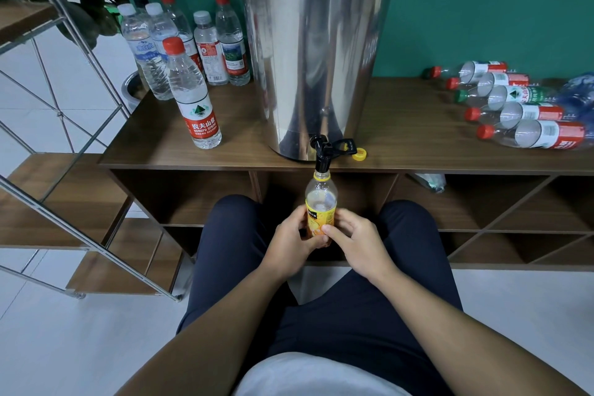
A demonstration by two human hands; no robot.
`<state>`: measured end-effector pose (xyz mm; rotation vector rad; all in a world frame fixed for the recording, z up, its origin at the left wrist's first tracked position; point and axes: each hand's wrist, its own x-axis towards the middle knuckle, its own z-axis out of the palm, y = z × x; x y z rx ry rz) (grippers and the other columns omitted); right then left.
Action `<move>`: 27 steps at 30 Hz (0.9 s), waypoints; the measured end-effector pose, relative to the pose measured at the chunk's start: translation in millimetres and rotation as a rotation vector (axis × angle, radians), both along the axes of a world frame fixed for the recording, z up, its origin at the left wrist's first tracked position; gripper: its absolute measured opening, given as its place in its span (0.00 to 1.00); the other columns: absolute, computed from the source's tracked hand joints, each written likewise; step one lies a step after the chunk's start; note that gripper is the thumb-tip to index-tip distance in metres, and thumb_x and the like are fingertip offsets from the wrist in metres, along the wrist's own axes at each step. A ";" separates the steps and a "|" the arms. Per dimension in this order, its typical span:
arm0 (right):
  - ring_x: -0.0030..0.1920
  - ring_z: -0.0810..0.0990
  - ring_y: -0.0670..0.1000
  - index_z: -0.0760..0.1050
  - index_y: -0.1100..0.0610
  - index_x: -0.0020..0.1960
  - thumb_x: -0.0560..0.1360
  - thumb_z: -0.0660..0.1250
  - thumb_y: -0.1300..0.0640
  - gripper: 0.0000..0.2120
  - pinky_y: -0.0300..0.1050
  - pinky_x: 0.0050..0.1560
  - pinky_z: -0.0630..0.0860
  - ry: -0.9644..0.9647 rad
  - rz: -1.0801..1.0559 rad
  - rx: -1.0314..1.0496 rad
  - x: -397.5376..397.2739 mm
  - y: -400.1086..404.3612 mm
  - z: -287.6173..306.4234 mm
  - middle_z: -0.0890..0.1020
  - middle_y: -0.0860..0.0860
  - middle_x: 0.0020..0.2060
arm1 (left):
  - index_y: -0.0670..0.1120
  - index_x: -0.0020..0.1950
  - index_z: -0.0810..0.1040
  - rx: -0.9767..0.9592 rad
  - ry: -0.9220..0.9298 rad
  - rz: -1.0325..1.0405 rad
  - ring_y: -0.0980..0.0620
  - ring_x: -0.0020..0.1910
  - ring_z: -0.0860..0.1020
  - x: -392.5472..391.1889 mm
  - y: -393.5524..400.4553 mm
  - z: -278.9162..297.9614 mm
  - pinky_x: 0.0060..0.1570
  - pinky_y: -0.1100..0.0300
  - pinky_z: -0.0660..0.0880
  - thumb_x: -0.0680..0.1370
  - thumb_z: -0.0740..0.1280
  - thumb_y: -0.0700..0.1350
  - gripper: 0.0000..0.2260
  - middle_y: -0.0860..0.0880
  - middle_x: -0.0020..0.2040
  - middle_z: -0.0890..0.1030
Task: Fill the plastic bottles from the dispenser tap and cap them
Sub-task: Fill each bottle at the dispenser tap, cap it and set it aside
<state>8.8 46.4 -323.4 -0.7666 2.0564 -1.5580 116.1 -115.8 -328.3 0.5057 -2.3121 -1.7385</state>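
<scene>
A single wide-angle view, taken from the person's head, looks forward and steeply down. The person's own forearms and lap fill the lower half, so the camera sits close above them, and both hands (291, 236) (356, 239) meet near the frame's centre. Ahead, at roughly arm's reach, the wooden shelf unit (401, 125) runs across the middle, seen from slightly above its top. The steel dispenser (316, 51) stands straight ahead, its top cut off by the upper edge (straight lines bow toward the borders, as wide lenses do)
</scene>
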 end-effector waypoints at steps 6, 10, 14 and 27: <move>0.64 0.87 0.47 0.82 0.53 0.72 0.84 0.75 0.60 0.18 0.51 0.68 0.83 0.005 0.000 0.001 -0.1 0.0 -0.4 0.90 0.45 0.61 | 0.54 0.70 0.81 0.001 0.009 0.007 0.53 0.61 0.86 -0.2 0.4 0.5 0.66 0.43 0.83 0.79 0.81 0.40 0.23 0.53 0.60 0.88; 0.64 0.87 0.46 0.83 0.53 0.72 0.84 0.74 0.61 0.17 0.49 0.68 0.83 0.005 0.005 -0.002 0.3 0.0 0.0 0.90 0.45 0.61 | 0.54 0.71 0.81 -0.002 0.013 0.000 0.54 0.63 0.86 0.1 0.7 1.3 0.67 0.44 0.83 0.79 0.81 0.40 0.23 0.54 0.60 0.88; 0.64 0.87 0.46 0.83 0.53 0.72 0.84 0.74 0.61 0.17 0.50 0.68 0.83 0.002 0.004 -0.004 0.4 0.0 -0.1 0.90 0.45 0.60 | 0.55 0.70 0.81 0.006 0.014 0.005 0.53 0.62 0.86 0.5 0.6 1.2 0.66 0.43 0.83 0.79 0.81 0.40 0.23 0.53 0.60 0.88; 0.64 0.88 0.47 0.83 0.53 0.72 0.84 0.74 0.61 0.17 0.55 0.68 0.83 -0.011 0.000 -0.007 1.3 0.7 0.8 0.90 0.46 0.60 | 0.54 0.71 0.80 0.020 0.012 0.000 0.54 0.62 0.86 0.4 1.6 1.4 0.66 0.46 0.84 0.79 0.81 0.40 0.23 0.53 0.60 0.88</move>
